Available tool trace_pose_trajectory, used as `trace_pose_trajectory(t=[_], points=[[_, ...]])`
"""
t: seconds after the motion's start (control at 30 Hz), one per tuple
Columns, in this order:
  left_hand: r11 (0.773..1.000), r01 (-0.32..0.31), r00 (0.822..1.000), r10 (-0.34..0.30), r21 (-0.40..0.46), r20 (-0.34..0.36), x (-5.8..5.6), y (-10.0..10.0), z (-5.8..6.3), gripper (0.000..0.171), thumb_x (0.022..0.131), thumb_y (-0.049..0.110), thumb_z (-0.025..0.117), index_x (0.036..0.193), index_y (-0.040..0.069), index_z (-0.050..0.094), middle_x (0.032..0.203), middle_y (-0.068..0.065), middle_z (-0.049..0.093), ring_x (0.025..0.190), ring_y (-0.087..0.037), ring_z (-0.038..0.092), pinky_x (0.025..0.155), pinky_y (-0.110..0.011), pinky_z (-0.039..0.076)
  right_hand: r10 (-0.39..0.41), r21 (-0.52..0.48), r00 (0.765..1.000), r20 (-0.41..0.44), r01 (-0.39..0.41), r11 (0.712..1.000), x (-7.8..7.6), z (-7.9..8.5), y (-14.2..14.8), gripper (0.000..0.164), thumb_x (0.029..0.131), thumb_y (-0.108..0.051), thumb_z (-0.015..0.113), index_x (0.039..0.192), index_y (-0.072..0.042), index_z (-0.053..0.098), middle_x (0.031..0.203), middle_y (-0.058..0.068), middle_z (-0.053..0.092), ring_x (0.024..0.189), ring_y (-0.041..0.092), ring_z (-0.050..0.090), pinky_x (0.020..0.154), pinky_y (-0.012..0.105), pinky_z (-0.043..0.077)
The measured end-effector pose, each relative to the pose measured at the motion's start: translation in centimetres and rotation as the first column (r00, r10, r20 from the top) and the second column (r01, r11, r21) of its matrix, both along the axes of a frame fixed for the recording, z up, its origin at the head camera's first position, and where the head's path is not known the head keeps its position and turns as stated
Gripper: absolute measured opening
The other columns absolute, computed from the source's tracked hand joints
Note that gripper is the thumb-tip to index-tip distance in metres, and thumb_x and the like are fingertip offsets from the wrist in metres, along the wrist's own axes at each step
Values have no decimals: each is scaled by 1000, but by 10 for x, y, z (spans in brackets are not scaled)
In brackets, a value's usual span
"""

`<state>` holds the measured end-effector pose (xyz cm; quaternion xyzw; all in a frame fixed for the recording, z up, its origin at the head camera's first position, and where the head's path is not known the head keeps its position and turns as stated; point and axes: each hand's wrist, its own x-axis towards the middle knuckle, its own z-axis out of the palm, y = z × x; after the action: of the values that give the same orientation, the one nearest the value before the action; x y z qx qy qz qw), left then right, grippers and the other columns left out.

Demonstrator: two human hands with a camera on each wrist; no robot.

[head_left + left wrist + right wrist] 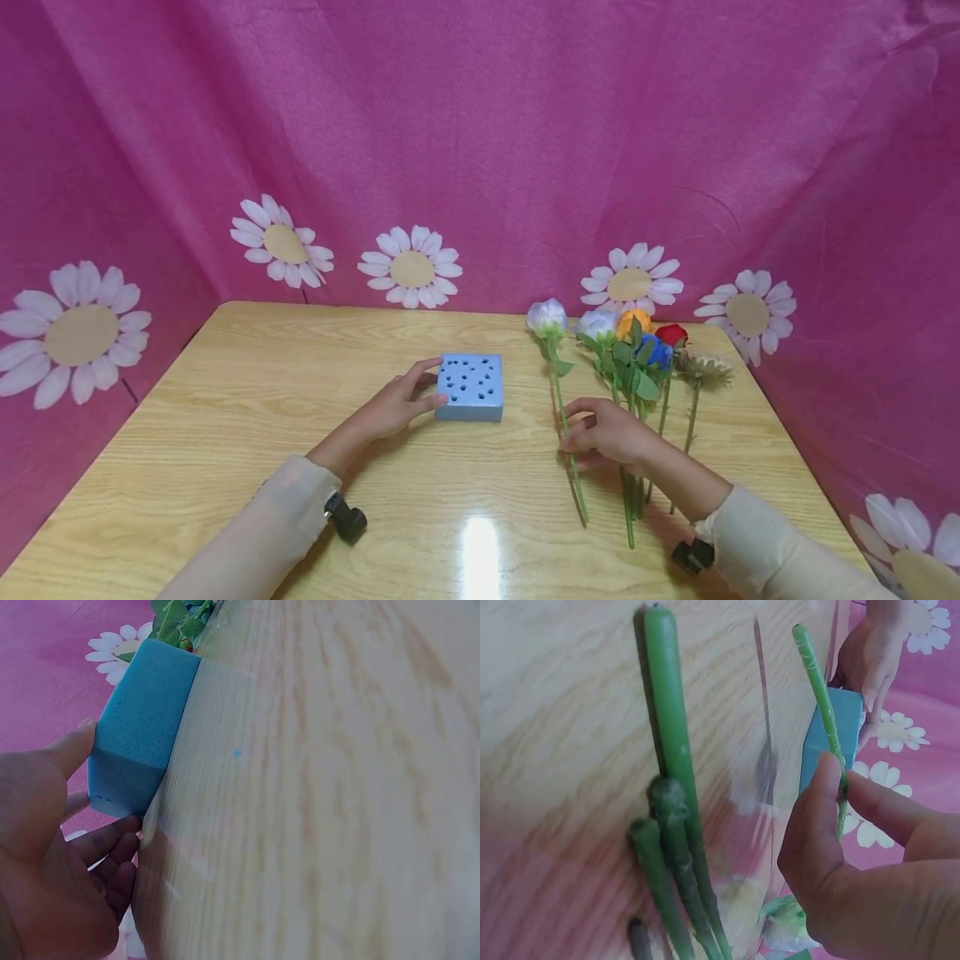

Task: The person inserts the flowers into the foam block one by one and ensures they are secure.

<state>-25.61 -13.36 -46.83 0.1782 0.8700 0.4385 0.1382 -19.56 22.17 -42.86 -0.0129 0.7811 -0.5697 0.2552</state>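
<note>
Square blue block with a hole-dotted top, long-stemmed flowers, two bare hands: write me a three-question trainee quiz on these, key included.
1. Which bare hand touches the square blue block with a hole-dotted top?
2. True or false: in the head view, the red flower lies to the right of the block.
3. What does the bare right hand pinch?
A. The block's corner
B. The slim green stem of the pale lilac-white flower
C. The blue flower's stem

Key:
1. The left hand
2. True
3. B
</note>
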Motion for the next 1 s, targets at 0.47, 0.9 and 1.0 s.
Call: trace_pose_trajectory(t=[0.47, 0.9, 1.0], points=[[1000, 5, 1000, -5, 10, -4, 0, 0, 0, 72, 104, 40, 62, 164, 24, 26, 157, -18, 46, 152, -41, 31, 122, -63, 19, -10, -110, 998, -58, 4, 994, 2, -1, -5, 55, 97, 2, 67, 144, 8, 38, 91, 8, 63, 87, 21, 71, 74, 40, 62], [1000, 10, 1000, -10, 6, -9, 0, -1, -1, 72, 104, 41, 62, 164, 24, 26, 157, -18, 46, 152, -41, 30, 122, -64, 19, -29, -99, 988, -154, 14, 995, -5, 6, -20, 49, 99, 5, 62, 144, 7, 42, 95, 21, 72, 89, 30, 74, 78, 45, 62], [1000, 9, 1000, -9, 9, -9, 0, -1, -1, 72, 104, 41, 62, 164, 24, 26, 157, -18, 46, 152, -41, 30, 122, -64, 18, -40, -89, 983, -177, 24, 996, -7, 9, -23, 48, 100, 5, 61, 144, 5, 42, 98, 25, 72, 91, 33, 74, 79, 46, 62]])
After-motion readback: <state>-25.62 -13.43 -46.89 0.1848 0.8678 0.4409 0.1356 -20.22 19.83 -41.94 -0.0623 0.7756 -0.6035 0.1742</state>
